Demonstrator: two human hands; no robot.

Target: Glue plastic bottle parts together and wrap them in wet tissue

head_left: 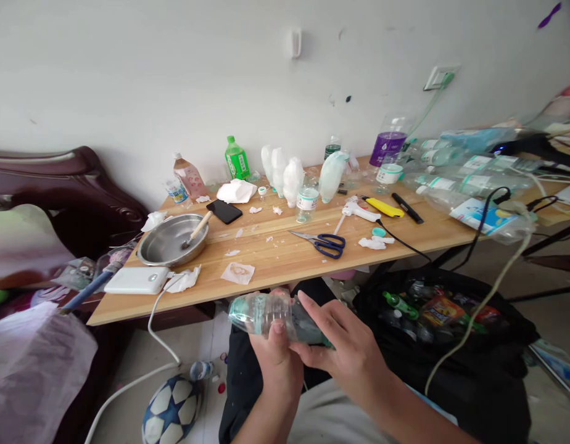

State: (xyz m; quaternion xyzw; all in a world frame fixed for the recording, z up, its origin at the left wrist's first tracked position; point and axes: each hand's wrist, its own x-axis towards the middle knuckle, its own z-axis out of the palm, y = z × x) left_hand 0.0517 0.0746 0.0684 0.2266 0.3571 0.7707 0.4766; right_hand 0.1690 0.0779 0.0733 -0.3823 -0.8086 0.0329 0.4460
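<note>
Below the wooden table's [266,246] front edge, the left hand [278,354] pinches a clear plastic bottle [271,314] between thumb and fingers; the right hand [343,339], index finger extended, touches its other end. Blue-handled scissors [324,242] lie open on the table.

A pale wall [174,74] rises behind a dark carved wooden headboard [58,179].
</note>
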